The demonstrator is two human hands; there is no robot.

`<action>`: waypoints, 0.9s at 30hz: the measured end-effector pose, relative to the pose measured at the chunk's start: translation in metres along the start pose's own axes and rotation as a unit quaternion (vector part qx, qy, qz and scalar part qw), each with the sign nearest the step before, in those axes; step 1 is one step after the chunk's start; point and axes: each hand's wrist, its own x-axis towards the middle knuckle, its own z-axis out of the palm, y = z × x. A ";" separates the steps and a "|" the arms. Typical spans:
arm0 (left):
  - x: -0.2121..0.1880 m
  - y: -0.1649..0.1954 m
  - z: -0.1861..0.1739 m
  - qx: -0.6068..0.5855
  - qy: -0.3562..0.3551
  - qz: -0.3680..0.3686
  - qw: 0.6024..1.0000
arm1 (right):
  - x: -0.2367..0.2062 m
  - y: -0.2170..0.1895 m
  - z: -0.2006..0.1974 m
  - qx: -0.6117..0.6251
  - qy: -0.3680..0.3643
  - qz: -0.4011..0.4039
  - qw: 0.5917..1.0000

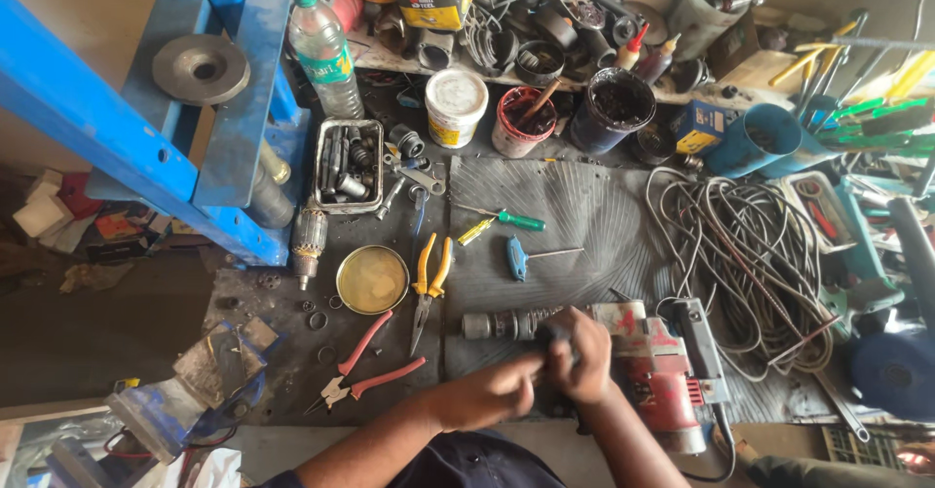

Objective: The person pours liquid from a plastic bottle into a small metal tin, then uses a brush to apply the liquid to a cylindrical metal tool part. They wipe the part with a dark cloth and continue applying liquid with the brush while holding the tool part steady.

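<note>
A red and grey power drill (654, 352) lies on the black rubber mat (575, 215), its metal chuck end (497, 325) pointing left. My right hand (584, 356) grips the drill's dark front housing, fingers wrapped over it. My left hand (497, 388) is closed against the same spot from the near side, touching the housing next to the right hand. What the fingers pinch is hidden.
On the bench lie yellow-handled pliers (430, 283), red-handled pliers (360, 366), a round brass tin (372, 279), green (516, 219) and blue screwdrivers (518, 257), a tangle of cable (750, 254), a tray of sockets (348, 165), tubs, a water bottle (323, 52), and a blue press frame (146, 128).
</note>
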 end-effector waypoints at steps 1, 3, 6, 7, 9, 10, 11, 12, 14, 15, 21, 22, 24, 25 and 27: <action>-0.002 0.008 -0.002 0.034 -0.027 0.025 0.999 | -0.005 0.004 -0.004 -0.023 0.027 0.030 0.999; -0.006 0.026 -0.005 0.101 -0.020 0.068 0.992 | -0.010 0.008 -0.011 0.025 -0.032 0.104 0.994; -0.006 0.054 -0.008 0.186 0.048 0.082 0.978 | 0.006 0.007 -0.011 0.064 0.048 0.018 0.997; -0.006 0.061 -0.009 0.211 0.076 0.079 0.971 | 0.018 0.005 -0.009 0.068 0.101 -0.046 0.991; -0.011 0.072 -0.012 0.245 0.163 0.071 0.953 | 0.049 0.001 -0.010 -0.017 0.099 -0.051 0.994; -0.017 0.076 -0.016 0.262 0.209 0.066 0.940 | 0.066 -0.003 -0.008 -0.057 0.097 -0.054 0.992; -0.024 0.078 -0.019 0.256 0.236 0.047 0.936 | 0.082 -0.007 -0.008 -0.117 0.036 -0.051 0.991; -0.034 0.079 -0.023 0.249 0.263 0.026 0.932 | 0.098 -0.011 -0.012 -0.175 -0.027 -0.048 0.983; -0.056 0.079 -0.030 0.333 0.309 0.017 0.891 | 0.118 -0.025 -0.010 -0.240 -0.105 -0.053 0.964; -0.069 0.078 -0.035 0.421 0.320 0.027 0.848 | 0.126 -0.029 -0.010 -0.249 -0.116 -0.059 0.960; -0.130 0.059 -0.043 0.578 0.387 -0.077 0.714 | 0.130 -0.029 0.008 -0.145 -0.282 0.241 0.917; -0.137 0.055 -0.043 0.586 0.393 -0.116 0.699 | 0.127 -0.026 0.011 -0.145 -0.298 0.260 0.907; -0.147 0.048 -0.042 0.612 0.374 -0.142 0.682 | 0.119 -0.024 0.017 -0.158 -0.269 0.193 0.930; -0.149 0.045 -0.043 0.625 0.368 -0.154 0.671 | 0.116 -0.023 0.019 -0.163 -0.253 0.155 0.941; -0.151 0.041 -0.046 0.639 0.362 -0.169 0.657 | 0.111 -0.024 0.022 -0.150 -0.274 0.201 0.929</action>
